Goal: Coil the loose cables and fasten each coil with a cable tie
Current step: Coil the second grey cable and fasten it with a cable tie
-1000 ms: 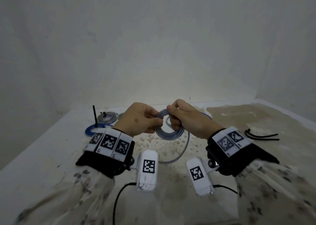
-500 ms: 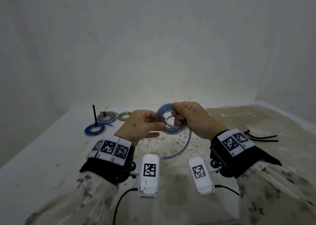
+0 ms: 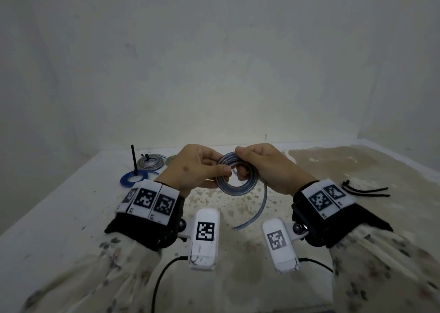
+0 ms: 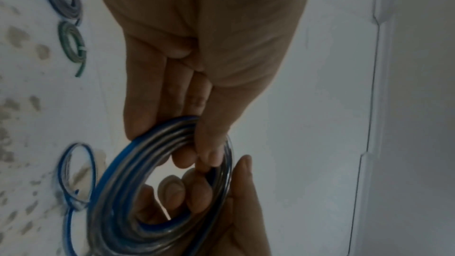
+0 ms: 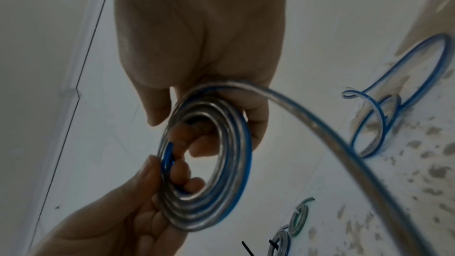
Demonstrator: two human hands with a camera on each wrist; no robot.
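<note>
Above the middle of the table I hold a flat coil of clear, blue-striped cable (image 3: pixel 238 189) (image 4: pixel 118 201) (image 5: pixel 214 172) between both hands. My left hand (image 3: pixel 223 170) (image 4: pixel 197 155) pinches its left edge, thumb in front and fingers behind. On the upper right edge my right hand (image 3: pixel 240 167) (image 5: pixel 197 133) grips it, with fingers through the centre hole. A loose tail (image 3: pixel 262 205) (image 5: pixel 344 153) curves down from the right side of the coil and ends in the air. Two black cable ties (image 3: pixel 366 190) lie on the table to the right.
Tied coils lie at the back left: a grey coil (image 3: pixel 151 161), a green coil (image 3: pixel 171 159) and a blue coil (image 3: pixel 134 179) with a black tie end standing up. Another loose blue cable (image 5: pixel 393 104) (image 4: pixel 76 172) lies behind the hands. Walls close off the back and sides.
Half a second ago the coil was raised with the right hand over its top; now it sits lower, and the right hand is back at its right edge. Both hands kept hold.
</note>
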